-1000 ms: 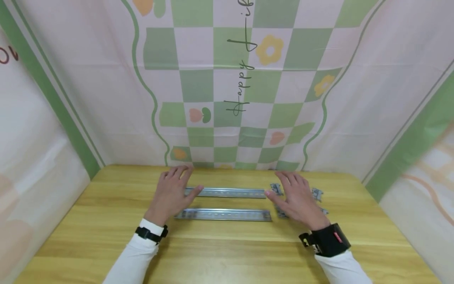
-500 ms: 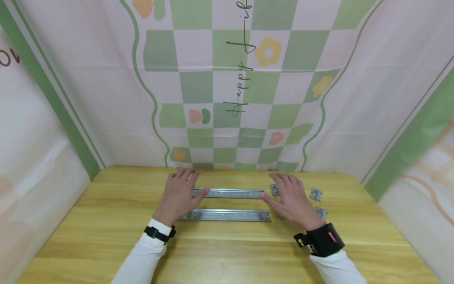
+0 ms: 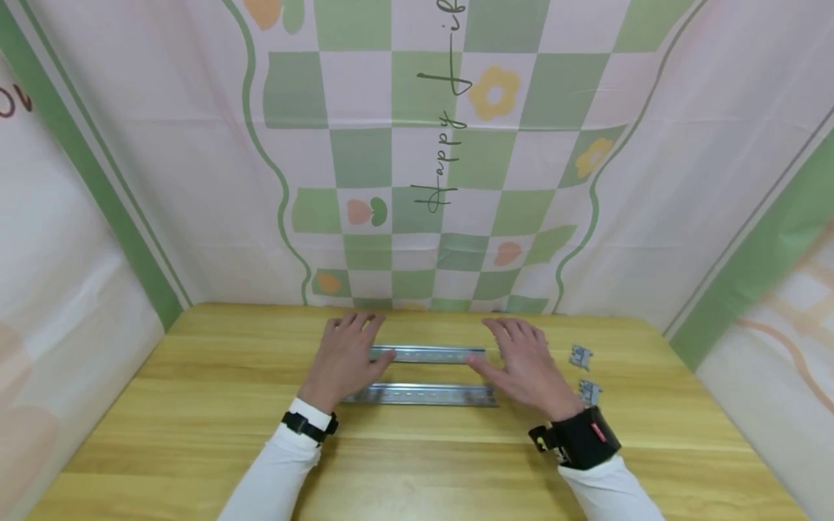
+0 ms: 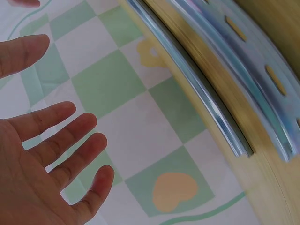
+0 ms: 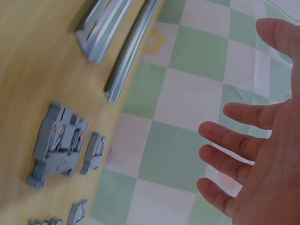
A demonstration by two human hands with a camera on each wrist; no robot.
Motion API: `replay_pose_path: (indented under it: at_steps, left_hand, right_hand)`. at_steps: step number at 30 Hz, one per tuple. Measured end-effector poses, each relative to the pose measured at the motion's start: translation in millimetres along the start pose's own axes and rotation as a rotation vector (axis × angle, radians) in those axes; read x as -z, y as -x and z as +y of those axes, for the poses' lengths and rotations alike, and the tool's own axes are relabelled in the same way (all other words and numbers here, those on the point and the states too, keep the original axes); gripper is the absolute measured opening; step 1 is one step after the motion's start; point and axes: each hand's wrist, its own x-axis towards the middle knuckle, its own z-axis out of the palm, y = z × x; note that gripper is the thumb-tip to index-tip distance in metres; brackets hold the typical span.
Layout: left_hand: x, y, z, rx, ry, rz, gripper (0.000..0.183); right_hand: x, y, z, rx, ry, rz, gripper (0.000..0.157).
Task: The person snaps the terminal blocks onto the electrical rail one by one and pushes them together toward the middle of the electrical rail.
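Two slotted metal DIN rails lie parallel on the wooden table, a far rail point(image 3: 433, 354) and a near rail point(image 3: 420, 394). My left hand point(image 3: 347, 358) hovers over their left ends, fingers spread and holding nothing. Over the right ends my right hand point(image 3: 524, 365) is likewise spread, palm facing the other hand. Both wrist views show bare palms with relaxed fingers, the left palm point(image 4: 28, 178) and the right palm point(image 5: 267, 164). Grey terminal blocks point(image 5: 61, 143) lie beyond the right ends of the rails; in the head view the right hand hides some of them.
Two terminal blocks, one farther back point(image 3: 581, 356) and one nearer point(image 3: 590, 392), lie right of the right hand. A checkered cloth point(image 3: 423, 159) hangs behind the table's back edge. The wooden table top point(image 3: 417, 470) stretches toward the viewer.
Both hands have moved inward, the left to the right and the right to the left, coming closer together. The rails and blocks have stayed in place; the right-hand blocks are now uncovered.
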Motion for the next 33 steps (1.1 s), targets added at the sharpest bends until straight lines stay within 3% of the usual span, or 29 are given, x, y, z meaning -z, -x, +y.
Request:
replay_pose_path:
  at_steps: [11, 18, 26, 33]
  left_hand:
    - [-10.2, -7.1, 13.3, -0.031, 0.015, -0.001, 0.063]
    - [-16.2, -10.2, 18.3, -0.029, 0.033, 0.001, 0.061]
    - [-21.3, -11.5, 19.5, -0.029, 0.051, -0.02, 0.06]
    - [-23.2, -12.6, 19.4, -0.03, 0.062, -0.045, 0.059]
  right_hand:
    - [-4.4, -1, -16, 0.015, -0.047, -0.042, 0.064]
    - [-5.6, -4, -27, 0.064, -0.073, -0.022, 0.06]
    - [-7.0, -5, -34, 0.116, -0.054, -0.011, 0.058]
    - [-6.2, -5, -35, 0.113, -0.066, -0.031, 0.058]
